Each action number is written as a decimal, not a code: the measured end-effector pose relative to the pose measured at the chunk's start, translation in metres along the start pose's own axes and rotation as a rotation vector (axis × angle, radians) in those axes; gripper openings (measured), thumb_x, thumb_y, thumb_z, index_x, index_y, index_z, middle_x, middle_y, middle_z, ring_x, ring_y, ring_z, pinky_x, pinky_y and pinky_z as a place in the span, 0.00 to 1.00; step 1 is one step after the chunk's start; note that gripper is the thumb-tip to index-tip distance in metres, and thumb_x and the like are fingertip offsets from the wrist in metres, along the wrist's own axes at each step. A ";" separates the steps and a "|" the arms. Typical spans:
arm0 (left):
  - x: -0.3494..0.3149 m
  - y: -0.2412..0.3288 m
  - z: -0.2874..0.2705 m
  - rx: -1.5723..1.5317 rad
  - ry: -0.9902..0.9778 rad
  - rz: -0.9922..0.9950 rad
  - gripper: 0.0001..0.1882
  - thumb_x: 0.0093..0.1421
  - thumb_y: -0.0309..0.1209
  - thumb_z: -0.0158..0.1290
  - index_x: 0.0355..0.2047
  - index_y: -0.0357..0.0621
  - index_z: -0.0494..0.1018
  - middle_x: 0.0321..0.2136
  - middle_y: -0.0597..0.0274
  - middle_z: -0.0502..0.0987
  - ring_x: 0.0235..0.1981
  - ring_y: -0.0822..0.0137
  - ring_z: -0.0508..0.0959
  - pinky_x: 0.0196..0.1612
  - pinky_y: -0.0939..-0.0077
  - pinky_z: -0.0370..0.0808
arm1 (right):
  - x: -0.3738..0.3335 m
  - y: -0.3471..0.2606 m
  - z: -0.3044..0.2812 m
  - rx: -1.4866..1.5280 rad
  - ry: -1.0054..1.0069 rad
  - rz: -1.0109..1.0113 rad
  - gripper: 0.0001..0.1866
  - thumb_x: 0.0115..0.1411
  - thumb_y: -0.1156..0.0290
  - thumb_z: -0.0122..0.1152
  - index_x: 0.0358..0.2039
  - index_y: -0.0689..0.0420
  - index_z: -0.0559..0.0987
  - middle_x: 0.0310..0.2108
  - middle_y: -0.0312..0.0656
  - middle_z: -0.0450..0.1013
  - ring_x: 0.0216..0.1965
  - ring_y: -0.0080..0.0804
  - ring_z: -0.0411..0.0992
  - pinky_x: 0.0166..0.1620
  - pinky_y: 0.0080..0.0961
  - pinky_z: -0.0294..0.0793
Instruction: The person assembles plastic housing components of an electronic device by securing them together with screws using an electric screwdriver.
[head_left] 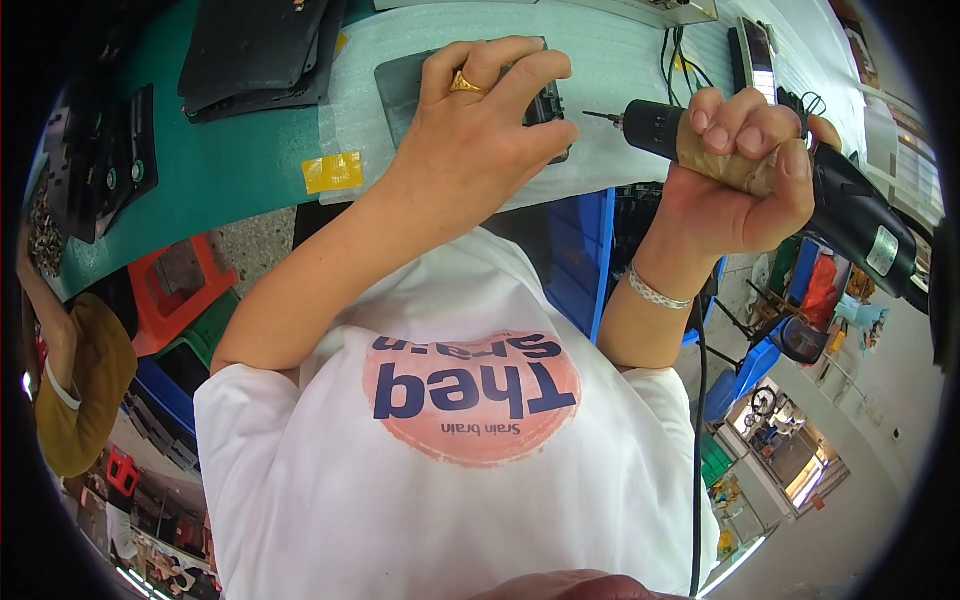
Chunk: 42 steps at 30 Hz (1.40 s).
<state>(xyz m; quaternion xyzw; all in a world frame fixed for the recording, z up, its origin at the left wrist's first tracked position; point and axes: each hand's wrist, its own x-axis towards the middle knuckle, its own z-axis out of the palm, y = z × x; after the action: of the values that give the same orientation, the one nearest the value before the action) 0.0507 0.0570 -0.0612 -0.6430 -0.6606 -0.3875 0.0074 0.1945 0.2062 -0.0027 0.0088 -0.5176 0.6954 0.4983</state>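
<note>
My left hand, with a gold ring, lies over a dark grey flat casing on white foam sheeting. Its fingers curl over the right side of the casing, where black parts show at the edge; the fingers cover much of the middle. In my right hand is a black electric screwdriver, wrapped in tan tape around its grip. The thin bit points left toward the casing and stays apart from it. Whether a screw sits on the bit is too small to tell.
Stacked black panels lie on the green mat at the upper left, beside yellow tape. More black parts lie farther left. Black cables run at the back. A red stool and another person's arm appear at left.
</note>
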 end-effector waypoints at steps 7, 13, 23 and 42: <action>0.004 0.003 0.000 0.080 -0.040 -0.018 0.08 0.49 0.35 0.68 0.31 0.61 0.82 0.54 0.72 0.73 0.63 0.64 0.66 0.62 0.57 0.51 | -0.008 -0.002 -0.009 -0.033 0.030 -0.025 0.21 0.66 0.70 0.43 0.60 0.55 0.60 0.28 0.42 0.67 0.26 0.35 0.69 0.35 0.43 0.75; 0.008 0.009 -0.015 0.127 -0.149 -0.011 0.15 0.53 0.38 0.65 0.42 0.58 0.82 0.57 0.60 0.64 0.68 0.55 0.57 0.62 0.45 0.51 | -0.008 -0.006 -0.007 0.012 0.051 -0.068 0.18 0.66 0.70 0.43 0.55 0.60 0.61 0.28 0.44 0.68 0.26 0.36 0.70 0.36 0.43 0.76; -0.014 0.005 0.001 0.107 0.053 -0.098 0.06 0.53 0.39 0.67 0.32 0.62 0.82 0.54 0.72 0.73 0.64 0.64 0.65 0.65 0.52 0.48 | -0.009 -0.002 -0.001 0.040 0.012 -0.031 0.18 0.67 0.71 0.43 0.56 0.58 0.60 0.28 0.44 0.68 0.26 0.37 0.70 0.35 0.43 0.76; -0.027 0.004 0.008 0.341 0.180 0.107 0.10 0.50 0.37 0.63 0.34 0.68 0.84 0.42 0.81 0.77 0.56 0.75 0.73 0.65 0.50 0.50 | -0.001 0.006 0.008 -0.062 -0.210 0.140 0.21 0.66 0.66 0.43 0.58 0.48 0.72 0.31 0.38 0.70 0.31 0.34 0.68 0.40 0.41 0.69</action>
<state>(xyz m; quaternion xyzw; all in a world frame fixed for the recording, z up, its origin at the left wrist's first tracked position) 0.0632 0.0375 -0.0785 -0.6292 -0.6783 -0.3250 0.1959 0.1870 0.2002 -0.0037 0.0301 -0.5874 0.7075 0.3917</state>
